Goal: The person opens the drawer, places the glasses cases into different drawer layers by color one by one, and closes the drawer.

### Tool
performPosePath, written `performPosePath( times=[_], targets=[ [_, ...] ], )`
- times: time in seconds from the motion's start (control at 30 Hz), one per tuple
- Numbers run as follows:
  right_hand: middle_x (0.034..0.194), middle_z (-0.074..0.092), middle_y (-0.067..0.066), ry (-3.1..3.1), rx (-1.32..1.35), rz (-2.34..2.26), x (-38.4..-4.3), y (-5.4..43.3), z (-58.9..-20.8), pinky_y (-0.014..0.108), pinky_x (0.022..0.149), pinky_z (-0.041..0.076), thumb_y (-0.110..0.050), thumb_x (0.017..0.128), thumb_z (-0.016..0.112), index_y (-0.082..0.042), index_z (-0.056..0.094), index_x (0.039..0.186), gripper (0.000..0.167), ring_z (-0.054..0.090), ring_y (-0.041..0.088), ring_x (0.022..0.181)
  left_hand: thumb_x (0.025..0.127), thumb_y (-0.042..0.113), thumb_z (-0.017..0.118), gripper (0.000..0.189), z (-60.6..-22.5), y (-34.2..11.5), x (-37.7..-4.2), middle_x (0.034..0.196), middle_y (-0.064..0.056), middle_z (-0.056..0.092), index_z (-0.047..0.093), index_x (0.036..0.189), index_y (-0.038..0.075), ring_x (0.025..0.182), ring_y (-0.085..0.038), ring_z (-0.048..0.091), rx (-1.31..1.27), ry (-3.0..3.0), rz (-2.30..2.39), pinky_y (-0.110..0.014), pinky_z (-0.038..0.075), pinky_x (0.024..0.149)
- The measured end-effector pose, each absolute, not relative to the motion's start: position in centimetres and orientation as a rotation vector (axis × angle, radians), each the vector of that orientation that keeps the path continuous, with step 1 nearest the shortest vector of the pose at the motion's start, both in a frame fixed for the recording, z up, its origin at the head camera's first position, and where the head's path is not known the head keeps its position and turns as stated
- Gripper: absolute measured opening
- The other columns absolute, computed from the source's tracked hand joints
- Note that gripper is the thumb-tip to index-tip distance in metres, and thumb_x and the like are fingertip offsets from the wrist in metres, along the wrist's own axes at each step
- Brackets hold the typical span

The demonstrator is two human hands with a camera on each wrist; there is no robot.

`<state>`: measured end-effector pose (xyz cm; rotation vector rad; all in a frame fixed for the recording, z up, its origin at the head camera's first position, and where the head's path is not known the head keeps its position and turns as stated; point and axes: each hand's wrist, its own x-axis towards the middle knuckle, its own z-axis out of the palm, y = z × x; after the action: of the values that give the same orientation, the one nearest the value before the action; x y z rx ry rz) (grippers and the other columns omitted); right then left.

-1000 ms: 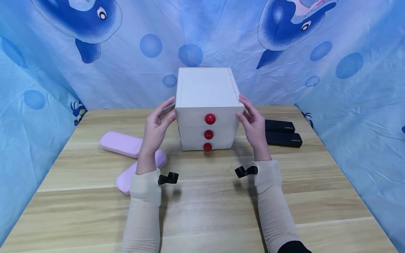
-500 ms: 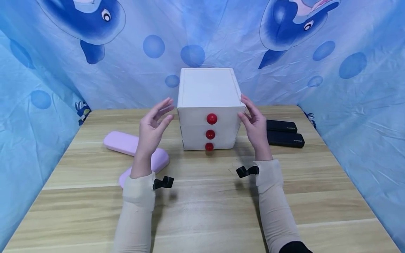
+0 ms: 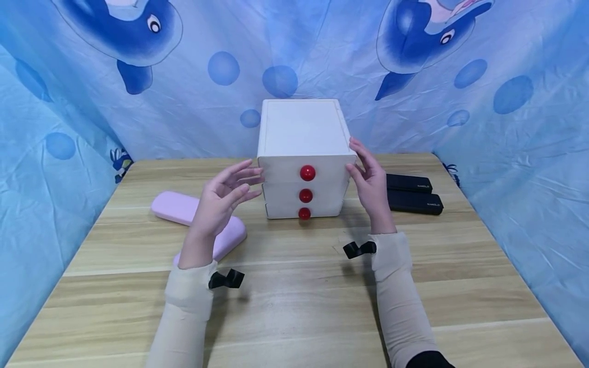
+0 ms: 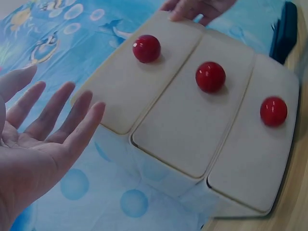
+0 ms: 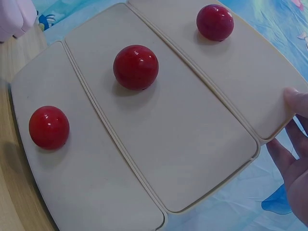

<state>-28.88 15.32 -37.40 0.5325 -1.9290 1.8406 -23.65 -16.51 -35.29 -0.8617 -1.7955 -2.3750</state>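
A white three-drawer cabinet (image 3: 301, 128) stands at the back middle of the wooden table, its drawers pushed in, each with a round red knob (image 3: 308, 173). My right hand (image 3: 371, 181) holds its upper right front corner; in the right wrist view the thumb (image 5: 294, 98) presses the top drawer's front and the fingers lie along the side. My left hand (image 3: 225, 197) hovers at the cabinet's left side, palm toward it. Its fingers (image 4: 79, 130) are spread and loosely bent, with nothing in them. In the head view the fingertips reach the cabinet's left edge.
On the left lie two long lilac cases (image 3: 175, 206), the nearer one (image 3: 232, 236) partly behind my left forearm. Right of the cabinet, two long black cases (image 3: 416, 202) lie side by side. A blue curtain (image 3: 184, 117) with dolphins hangs behind the table (image 3: 294, 306).
My left hand has come off the cabinet's upper left corner, moved left and then down, and its fingers now point lower at the side. The right hand stays at its corner.
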Motion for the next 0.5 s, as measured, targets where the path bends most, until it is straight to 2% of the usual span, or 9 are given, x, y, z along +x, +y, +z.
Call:
performPosePath(
  times=[0.27,0.43,0.5],
  targets=[
    [0.151,0.045,0.001,-1.947,0.532,1.821,-28.8,15.22,-37.34,0.045,0.113,0.041,-0.011,0.097,0.058,-0.007,0.051,0.139,0.044,0.037,0.013,0.142,0.1,-0.003,0.043,0.044,-35.45,-17.18,-23.68,0.128,-0.005,0.063,0.043,0.143,0.001,0.119,-0.021,0.061,-1.122,-1.889,-2.588,-0.038,0.054,0.098],
    [0.152,0.044,0.001,-1.94,0.534,1.828,-28.77,15.13,-37.38,0.045,0.113,0.04,-0.011,0.097,0.058,-0.008,0.05,0.141,0.045,0.036,0.012,0.143,0.1,0.001,0.046,0.043,-35.62,-16.89,-23.75,0.125,-0.004,0.064,0.043,0.143,0.003,0.118,-0.021,0.062,-1.049,-2.05,-2.65,-0.041,0.054,0.099],
    [0.152,0.043,0.0,-1.945,0.53,1.829,-28.79,15.12,-37.43,0.045,0.114,0.039,-0.011,0.097,0.057,-0.01,0.049,0.142,0.046,0.036,0.012,0.143,0.1,0.002,0.047,0.044,-35.79,-16.54,-23.82,0.123,-0.003,0.065,0.041,0.144,-0.001,0.116,-0.021,0.063,-0.986,-2.125,-2.654,-0.043,0.053,0.098]
  ],
)
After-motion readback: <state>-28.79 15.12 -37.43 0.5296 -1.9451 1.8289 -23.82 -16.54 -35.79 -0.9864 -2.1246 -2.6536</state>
